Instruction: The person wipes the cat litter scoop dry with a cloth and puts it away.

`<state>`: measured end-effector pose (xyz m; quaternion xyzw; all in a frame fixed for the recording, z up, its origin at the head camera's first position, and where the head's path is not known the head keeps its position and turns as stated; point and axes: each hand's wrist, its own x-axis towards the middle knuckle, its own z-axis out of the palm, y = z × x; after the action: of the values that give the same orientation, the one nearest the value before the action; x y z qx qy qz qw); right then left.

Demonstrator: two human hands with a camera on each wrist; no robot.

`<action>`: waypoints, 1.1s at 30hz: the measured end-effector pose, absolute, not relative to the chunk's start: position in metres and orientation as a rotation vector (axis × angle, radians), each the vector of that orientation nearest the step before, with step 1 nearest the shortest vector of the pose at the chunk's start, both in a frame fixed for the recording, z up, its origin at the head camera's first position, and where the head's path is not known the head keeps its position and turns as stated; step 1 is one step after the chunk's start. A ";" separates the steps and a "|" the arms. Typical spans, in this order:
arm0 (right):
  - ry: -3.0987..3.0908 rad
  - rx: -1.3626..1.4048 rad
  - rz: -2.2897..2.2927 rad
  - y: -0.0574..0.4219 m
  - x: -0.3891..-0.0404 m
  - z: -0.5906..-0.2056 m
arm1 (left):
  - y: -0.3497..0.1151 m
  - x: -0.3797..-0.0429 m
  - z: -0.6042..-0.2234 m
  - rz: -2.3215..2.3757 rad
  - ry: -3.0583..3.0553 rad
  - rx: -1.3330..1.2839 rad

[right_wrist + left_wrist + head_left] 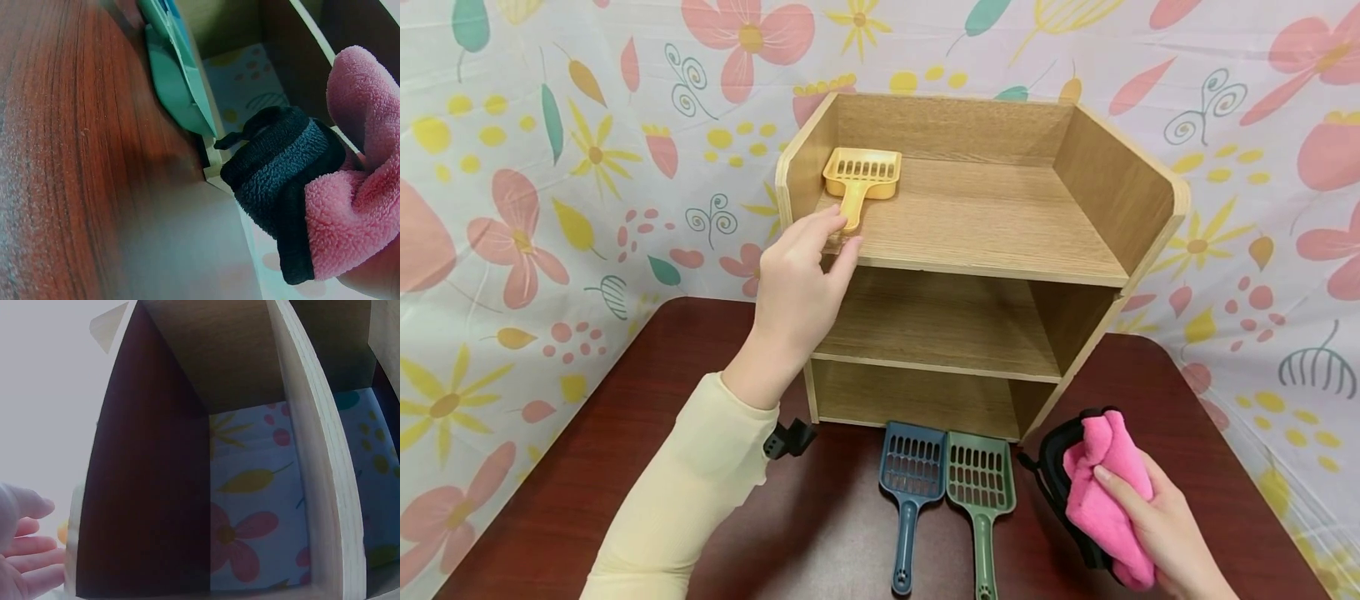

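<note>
A yellow slotted litter scoop [876, 187] lies on the left of the wooden shelf unit's top level, its handle toward the front. At the end of that handle is my left hand [801, 275], thumb and fingers apart; the left wrist view has its fingers [34, 562] extended beside the shelf edge. My right hand [1172, 517] grips a bunched pink cloth [1108, 508] with black-edged fabric [281, 169], thumb pressed on top, at the right front of the unit. Part of that hand is hidden by the cloth.
The wooden shelf unit [985, 268] has two lower levels and stands on a dark red-brown table [715, 350]. A blue scoop [913, 467] and a green scoop [981, 475] lean side by side at its front. A flower-printed sheet [595, 250] hangs behind.
</note>
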<state>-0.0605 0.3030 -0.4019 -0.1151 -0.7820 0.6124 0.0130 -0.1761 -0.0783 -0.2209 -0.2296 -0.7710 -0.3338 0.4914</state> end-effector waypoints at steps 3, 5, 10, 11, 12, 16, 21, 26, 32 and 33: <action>-2.419 -0.332 1.920 0.303 -0.060 -0.403 | -0.081 -0.173 -0.224 -0.809 -1.838 -0.566; -2.404 -0.310 1.932 0.303 -0.060 -0.403 | -0.083 -0.171 -0.227 -0.814 -1.815 -0.568; -2.381 -0.275 1.935 0.302 -0.061 -0.404 | -0.088 -0.164 -0.234 -0.829 -1.779 -0.554; -2.378 -0.274 1.937 0.302 -0.061 -0.404 | -0.089 -0.162 -0.236 -0.836 -1.776 -0.551; -2.374 -0.274 1.942 0.302 -0.062 -0.404 | -0.090 -0.161 -0.238 -0.840 -1.775 -0.548; -2.356 -0.281 1.975 0.299 -0.063 -0.404 | -0.093 -0.157 -0.246 -0.871 -1.767 -0.559; -2.350 -0.305 1.968 0.296 -0.064 -0.404 | -0.095 -0.154 -0.261 -0.923 -1.810 -0.599; -2.334 -0.298 1.960 0.294 -0.064 -0.405 | -0.097 -0.152 -0.280 -0.936 -1.905 -0.609; -2.311 -0.283 1.965 0.291 -0.065 -0.406 | -0.101 -0.151 -0.300 -0.953 -2.021 -0.599; -2.310 -0.282 1.965 0.290 -0.065 -0.407 | -0.102 -0.151 -0.303 -0.959 -2.040 -0.600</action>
<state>-0.0649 0.2902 -0.4066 -0.0926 -0.7575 0.6444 0.0479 -0.1511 -0.1015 -0.3034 -0.2366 -0.8041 -0.3779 0.3933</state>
